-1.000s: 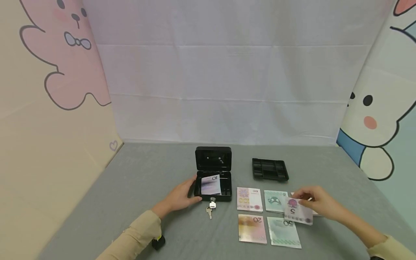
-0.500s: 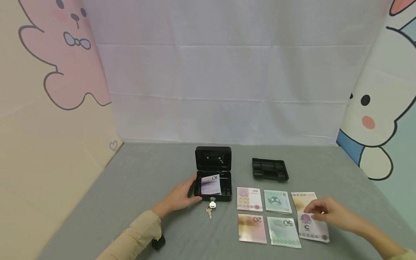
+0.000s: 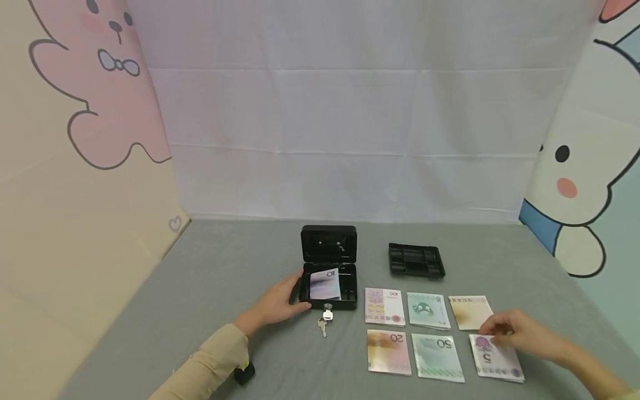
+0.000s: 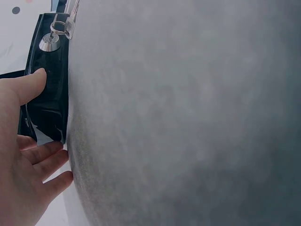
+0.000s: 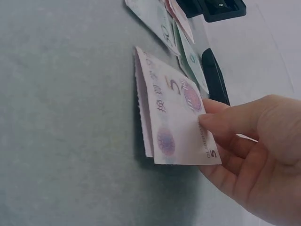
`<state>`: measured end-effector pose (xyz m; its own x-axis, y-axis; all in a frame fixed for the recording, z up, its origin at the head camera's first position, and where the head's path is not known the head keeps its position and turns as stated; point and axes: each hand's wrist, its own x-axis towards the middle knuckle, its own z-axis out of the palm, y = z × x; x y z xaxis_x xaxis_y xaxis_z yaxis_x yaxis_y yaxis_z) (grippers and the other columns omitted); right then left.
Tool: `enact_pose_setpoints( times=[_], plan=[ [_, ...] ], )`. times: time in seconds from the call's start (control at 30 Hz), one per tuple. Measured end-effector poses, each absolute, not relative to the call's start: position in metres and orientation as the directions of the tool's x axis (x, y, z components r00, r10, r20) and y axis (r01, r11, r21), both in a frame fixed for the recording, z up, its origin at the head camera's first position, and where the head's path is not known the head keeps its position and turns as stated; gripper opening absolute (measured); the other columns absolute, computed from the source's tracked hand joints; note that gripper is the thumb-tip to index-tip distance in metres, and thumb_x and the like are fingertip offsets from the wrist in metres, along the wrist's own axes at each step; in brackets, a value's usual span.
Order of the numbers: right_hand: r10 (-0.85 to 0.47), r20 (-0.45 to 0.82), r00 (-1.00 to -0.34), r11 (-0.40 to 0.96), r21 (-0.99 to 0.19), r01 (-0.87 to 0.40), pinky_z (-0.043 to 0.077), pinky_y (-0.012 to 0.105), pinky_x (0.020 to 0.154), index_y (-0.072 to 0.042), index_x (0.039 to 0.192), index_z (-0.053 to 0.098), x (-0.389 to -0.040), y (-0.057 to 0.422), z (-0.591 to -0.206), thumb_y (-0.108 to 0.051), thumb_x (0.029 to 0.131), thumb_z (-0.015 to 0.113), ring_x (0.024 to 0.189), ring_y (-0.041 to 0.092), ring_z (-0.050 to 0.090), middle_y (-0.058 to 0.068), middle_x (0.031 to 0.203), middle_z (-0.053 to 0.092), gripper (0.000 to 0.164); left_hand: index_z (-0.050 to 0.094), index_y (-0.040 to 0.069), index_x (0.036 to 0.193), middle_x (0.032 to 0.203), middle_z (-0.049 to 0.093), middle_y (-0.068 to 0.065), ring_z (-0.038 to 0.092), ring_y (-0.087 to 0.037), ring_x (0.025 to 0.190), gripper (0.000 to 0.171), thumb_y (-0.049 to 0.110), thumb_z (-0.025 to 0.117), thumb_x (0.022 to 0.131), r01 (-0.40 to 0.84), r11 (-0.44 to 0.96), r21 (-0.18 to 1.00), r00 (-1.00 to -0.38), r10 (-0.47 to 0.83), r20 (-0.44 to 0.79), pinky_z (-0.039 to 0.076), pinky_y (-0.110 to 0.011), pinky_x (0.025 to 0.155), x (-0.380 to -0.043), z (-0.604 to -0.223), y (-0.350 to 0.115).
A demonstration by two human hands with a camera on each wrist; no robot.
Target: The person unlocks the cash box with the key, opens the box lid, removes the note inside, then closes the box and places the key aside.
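My right hand (image 3: 525, 336) pinches a folded banknote (image 3: 495, 358) marked 5 between thumb and fingers, at the right end of the front row of notes. In the right wrist view the folded note (image 5: 176, 117) hangs with its two halves slightly apart, close over the table. My left hand (image 3: 275, 300) holds the near left corner of a small black cash box (image 3: 305, 303). Its thumb lies on the front face below the lock (image 4: 50, 42), and the fingers lie along the side. The lid stands raised, and a folded 10 note (image 3: 324, 284) lies inside.
Keys (image 3: 323, 325) hang from the lock. A black compartment tray (image 3: 416, 261) lies right of the box. Folded notes form rows: a 100 note (image 3: 384, 305), a green note (image 3: 428, 310), a yellowish note (image 3: 470, 312), a 20 note (image 3: 388, 353) and a 50 note (image 3: 437, 357).
My right hand has carried the 5 note rightward and toward me, from over the green notes to the right of the 50 note, uncovering the yellowish note. The left hand stays on the box.
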<state>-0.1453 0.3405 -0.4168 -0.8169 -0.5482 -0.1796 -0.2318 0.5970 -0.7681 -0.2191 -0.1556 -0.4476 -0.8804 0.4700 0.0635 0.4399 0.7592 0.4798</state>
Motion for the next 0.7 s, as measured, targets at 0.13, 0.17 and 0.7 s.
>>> enact_pose_setpoints(
  times=[0.13,0.17,0.7],
  plan=[
    [-0.528,-0.162,-0.834,0.609,-0.757,-0.239,0.046,0.020,0.059,0.009,0.089,0.064,-0.143,0.341,-0.422,0.006,0.077,0.059,0.071,-0.003,0.051,-0.003,0.083,0.066,0.014,0.028,-0.002,0.140,0.141,0.036,-0.017,0.037,-0.031,0.127,0.079,0.039,0.063,0.083,0.446,0.757,0.478,-0.878,0.473,0.070,0.032,-0.044,0.103,-0.219,-0.447,-0.155],
    [-0.531,-0.138,-0.836,0.607,-0.751,-0.262,0.047,0.020,0.058,0.009,0.088,0.065,-0.143,0.341,-0.424,0.006,0.077,0.060,0.071,-0.003,0.052,-0.004,0.083,0.066,0.013,0.027,-0.002,0.140,0.141,0.035,-0.016,0.036,-0.030,0.127,0.079,0.038,0.063,0.083,0.444,0.757,0.479,-0.879,0.473,0.067,0.032,-0.043,0.103,-0.219,-0.446,-0.155],
    [-0.367,-0.121,-0.922,0.741,-0.637,-0.211,0.046,0.020,0.057,-0.001,0.087,0.068,-0.130,0.332,-0.431,-0.003,0.075,0.067,0.065,-0.003,0.047,-0.001,0.080,0.063,0.012,0.028,-0.003,0.140,0.140,0.036,-0.017,0.037,-0.031,0.127,0.078,0.038,0.063,0.083,0.456,0.747,0.484,-0.871,0.485,0.072,0.033,-0.043,0.102,-0.218,-0.444,-0.156]
  ],
)
